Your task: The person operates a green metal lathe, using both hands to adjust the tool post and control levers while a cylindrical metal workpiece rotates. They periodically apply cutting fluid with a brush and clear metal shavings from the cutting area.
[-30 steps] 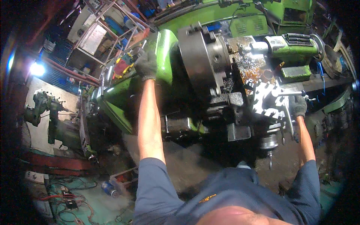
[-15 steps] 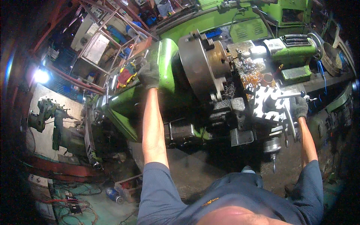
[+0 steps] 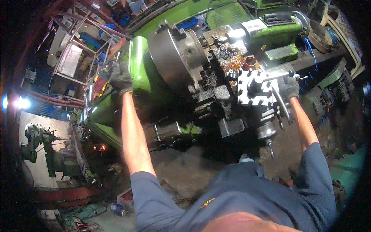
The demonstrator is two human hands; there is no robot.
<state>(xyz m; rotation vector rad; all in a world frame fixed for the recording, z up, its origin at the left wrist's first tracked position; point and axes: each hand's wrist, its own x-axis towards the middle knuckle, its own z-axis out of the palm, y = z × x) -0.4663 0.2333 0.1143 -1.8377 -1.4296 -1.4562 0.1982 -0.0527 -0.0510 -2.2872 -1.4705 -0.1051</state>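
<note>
Over by the far left wall a smaller grey-green machine (image 3: 38, 145) is standing on its own, well apart from the work. Above it a metal-frame rack (image 3: 79, 54) is leaning with a pale rectangular panel (image 3: 69, 60) fixed inside it.

The big green lathe (image 3: 143, 83) is running with its long axis from lower left up toward the upper right. At its left end, on top of the headstock, the person's gloved left hand (image 3: 120, 77) is resting with the fingers curled over something up there; I cannot tell what it is gripping, nor whether the fist is fully closed. One bare forearm is stretching up from the blue sleeve to it.

Just right of the headstock one round dark chuck (image 3: 174, 58) is facing right along the bed. A heap of metal shavings (image 3: 230, 60) is lying just beyond it on the carriage. One square pale tool post (image 3: 253, 87) is sitting near the front edge of the lathe, studded with dark bolts.

A long shiny lever (image 3: 280, 101) is slanting down from the tool post toward the person. The gloved right hand (image 3: 289, 87) is closed around its upper part. One green tailstock (image 3: 270, 29) is sitting at the right end, carrying a white rectangular label.
</note>
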